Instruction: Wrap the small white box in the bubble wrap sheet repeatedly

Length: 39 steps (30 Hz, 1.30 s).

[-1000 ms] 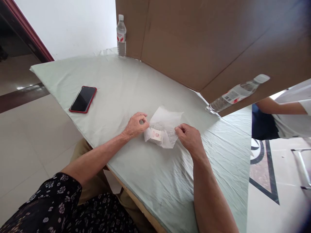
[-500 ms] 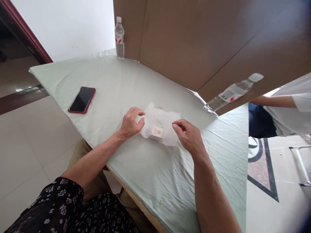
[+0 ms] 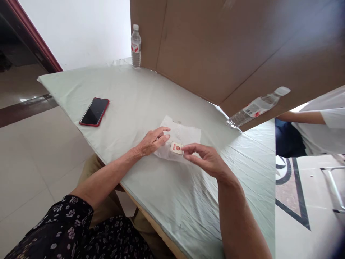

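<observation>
A small cream box with red print (image 3: 176,148) lies on a sheet of thin white paper (image 3: 188,133), in the middle of the cloth-covered table. My left hand (image 3: 155,141) hovers at the paper's left side, thumb and fingers apart, with nothing in it. From the right, my right hand (image 3: 202,156) reaches over the paper. Its fingertips are at the box's right edge, and I cannot tell whether they touch it. Thumb and forefinger are slightly apart there.
A phone in a red case (image 3: 94,112) lies at the table's left. One water bottle (image 3: 136,46) stands at the back; another bottle (image 3: 257,108) leans by the large brown cardboard panel (image 3: 205,46). Beyond it at right, a person's white sleeve (image 3: 334,118) shows.
The box, seen faintly under the paper before, now lies uncovered with its print clear. Both hands have moved inward, and my right hand has come leftward to the box's edge.
</observation>
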Motion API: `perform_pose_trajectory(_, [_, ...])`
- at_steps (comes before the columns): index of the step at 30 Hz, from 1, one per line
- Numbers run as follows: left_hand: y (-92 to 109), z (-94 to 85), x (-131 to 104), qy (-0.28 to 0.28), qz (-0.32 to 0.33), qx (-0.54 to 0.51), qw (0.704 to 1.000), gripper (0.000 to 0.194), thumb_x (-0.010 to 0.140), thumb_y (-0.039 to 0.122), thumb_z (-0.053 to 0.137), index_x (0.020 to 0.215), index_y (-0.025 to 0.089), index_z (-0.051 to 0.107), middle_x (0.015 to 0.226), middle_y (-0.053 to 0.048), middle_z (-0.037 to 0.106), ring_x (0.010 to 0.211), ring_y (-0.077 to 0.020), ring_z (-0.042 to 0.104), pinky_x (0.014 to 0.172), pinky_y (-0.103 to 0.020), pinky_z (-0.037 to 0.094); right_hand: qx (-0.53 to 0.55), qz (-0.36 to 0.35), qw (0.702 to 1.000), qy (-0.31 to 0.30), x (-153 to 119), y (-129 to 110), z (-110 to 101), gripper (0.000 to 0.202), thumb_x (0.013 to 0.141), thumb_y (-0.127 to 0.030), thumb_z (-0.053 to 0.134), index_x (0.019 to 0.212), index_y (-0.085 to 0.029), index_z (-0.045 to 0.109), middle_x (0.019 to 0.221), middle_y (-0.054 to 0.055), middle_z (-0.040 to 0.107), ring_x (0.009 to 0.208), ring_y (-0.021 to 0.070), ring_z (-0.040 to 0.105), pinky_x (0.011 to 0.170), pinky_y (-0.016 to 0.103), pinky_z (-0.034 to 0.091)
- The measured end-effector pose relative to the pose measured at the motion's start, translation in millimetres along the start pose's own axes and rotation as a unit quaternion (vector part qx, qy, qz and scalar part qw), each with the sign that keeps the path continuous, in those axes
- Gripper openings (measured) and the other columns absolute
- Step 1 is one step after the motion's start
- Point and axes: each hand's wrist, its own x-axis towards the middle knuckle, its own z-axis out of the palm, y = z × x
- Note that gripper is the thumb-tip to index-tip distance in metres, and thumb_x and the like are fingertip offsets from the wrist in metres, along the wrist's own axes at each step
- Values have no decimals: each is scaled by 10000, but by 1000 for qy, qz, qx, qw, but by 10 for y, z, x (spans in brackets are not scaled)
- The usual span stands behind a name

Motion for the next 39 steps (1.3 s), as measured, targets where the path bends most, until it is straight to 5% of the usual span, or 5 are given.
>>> perform_pose_trajectory(5, [-33,-49,4,-139,-46,-32,989,312,850,358,550,1048,158,682,550,51,549,493,-114,521,542,-240,433,15,48,971,-234,-244,-86,173,248,882,-383,623,1053,-234,724,912,13,765,839,169,695,779,296,539])
perform_pose_trajectory(14, [-137,27,14,-87,104,177,975,717,717,270,654,1400,129,491,1383,-185,561,1299,-329,505,1097,-471,406,-163,18,974,159,-53,73,363,391,822,-383,646,1169,-205,662,1213,124,704,1092,284,645,928,439,509])
perform_pose_trajectory(19, [-199,58,11,-141,68,223,962,923,720,477,743,1492,140,363,1524,-209,434,1432,-380,376,1180,-528,282,-223,-1,965,134,59,270,453,459,825,-361,608,1259,-211,623,1249,139,695,1153,316,637,996,511,476])
perform_pose_trajectory(32, [-269,105,3,-155,90,279,943,945,746,552,718,1503,129,343,1539,-204,413,1446,-362,353,1192,-467,236,-298,123,854,409,-544,736,-131,440,807,-452,621,1158,-191,662,1341,191,624,1216,380,567,1021,586,407])
perform_pose_trajectory(39, [-294,110,8,-150,98,278,944,969,719,570,742,1501,151,351,1532,-201,427,1434,-375,370,1178,-489,257,-213,-35,940,266,-203,381,380,239,897,-315,540,1048,-234,707,1222,121,701,1184,276,622,1061,495,445])
